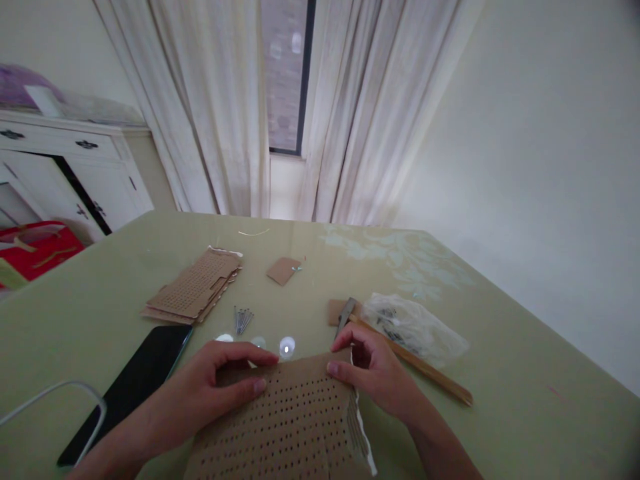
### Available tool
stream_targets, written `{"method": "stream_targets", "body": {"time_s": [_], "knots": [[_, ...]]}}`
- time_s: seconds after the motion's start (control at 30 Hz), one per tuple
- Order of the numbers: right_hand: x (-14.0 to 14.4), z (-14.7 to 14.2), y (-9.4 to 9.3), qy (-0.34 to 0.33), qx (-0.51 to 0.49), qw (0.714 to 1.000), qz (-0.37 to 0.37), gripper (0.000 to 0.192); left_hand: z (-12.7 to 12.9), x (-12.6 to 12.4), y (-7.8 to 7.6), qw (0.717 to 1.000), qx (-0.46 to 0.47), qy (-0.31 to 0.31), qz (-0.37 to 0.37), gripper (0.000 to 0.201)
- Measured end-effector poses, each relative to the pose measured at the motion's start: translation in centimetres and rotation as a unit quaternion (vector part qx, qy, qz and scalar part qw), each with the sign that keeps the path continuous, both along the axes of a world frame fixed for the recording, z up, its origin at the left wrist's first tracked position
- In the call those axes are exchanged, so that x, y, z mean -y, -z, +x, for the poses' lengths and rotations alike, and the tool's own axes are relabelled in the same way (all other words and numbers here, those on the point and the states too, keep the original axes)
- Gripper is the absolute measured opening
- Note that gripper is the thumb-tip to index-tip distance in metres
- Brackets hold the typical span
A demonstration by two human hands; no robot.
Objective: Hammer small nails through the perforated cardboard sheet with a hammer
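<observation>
A brown cardboard sheet (295, 420) with rows of punched holes lies tilted in front of me, its bottom running out of the frame. My left hand (220, 380) grips its far left edge, thumb on the face and fingers behind. At the far right corner my right hand (365, 363) pinches the sheet between thumb and fingers. Torn white edging shows along the right side. Just beyond my right hand is a hammer (410, 357) with a wooden handle, its head resting on a small brown piece. A small bunch of nails (243, 320) lies beyond my left hand.
A stack of perforated cardboard (195, 287) sits at the left, with a black phone (135, 380) and white cable (60, 385) nearer me. A clear plastic bag (415, 330) of dark small pieces is at the right. Farther back lies a small cardboard tag (283, 271).
</observation>
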State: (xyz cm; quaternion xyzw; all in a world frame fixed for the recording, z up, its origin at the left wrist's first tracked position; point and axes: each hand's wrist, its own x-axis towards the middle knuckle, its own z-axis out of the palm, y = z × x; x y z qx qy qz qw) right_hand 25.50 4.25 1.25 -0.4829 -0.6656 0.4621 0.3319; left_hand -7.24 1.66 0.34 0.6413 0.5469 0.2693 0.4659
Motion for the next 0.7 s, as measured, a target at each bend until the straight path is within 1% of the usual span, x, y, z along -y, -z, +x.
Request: {"method": "stream_targets", "body": {"time_s": [0.1,0.17,0.2,0.27,0.33,0.37,0.5,0.57,0.7], "knots": [[0.2,0.0,0.0,-0.003,-0.042,0.998,-0.035,0.031,-0.1,0.2,-0.9,1.000,-0.002,-0.011,0.001,0.035],[0.3,0.1,0.0,-0.008,-0.064,0.996,-0.063,0.036,-0.3,0.2,-1.3,1.000,0.000,0.006,0.018,0.033],[0.3,0.1,0.1,-0.008,-0.063,0.996,-0.062,0.036,-0.4,0.2,-1.4,0.999,0.003,0.019,0.030,0.032],[0.3,0.0,0.1,-0.003,-0.045,0.998,-0.038,0.033,-0.5,0.0,-1.4,0.998,0.010,0.045,0.043,0.031],[0.2,-0.2,0.2,0.001,-0.019,1.000,-0.022,0.029,-0.6,-0.1,-1.1,0.998,0.017,0.061,0.028,0.031],[0.2,-0.3,0.2,0.001,-0.011,1.000,-0.026,0.028,-0.7,-0.2,-0.9,0.997,0.023,0.067,0.015,0.030],[0.4,-0.3,0.2,-0.011,-0.020,0.996,-0.081,0.029,-0.7,-0.5,-0.7,0.995,0.050,0.089,-0.008,0.028],[0.4,-0.3,0.2,-0.023,-0.031,0.995,-0.095,0.030,-0.6,-0.6,-0.9,0.994,0.058,0.090,-0.013,0.029],[0.1,-0.1,0.3,-0.030,-0.037,0.996,-0.081,0.032,-0.2,-0.6,-1.3,0.994,0.064,0.073,-0.047,0.037]]}}
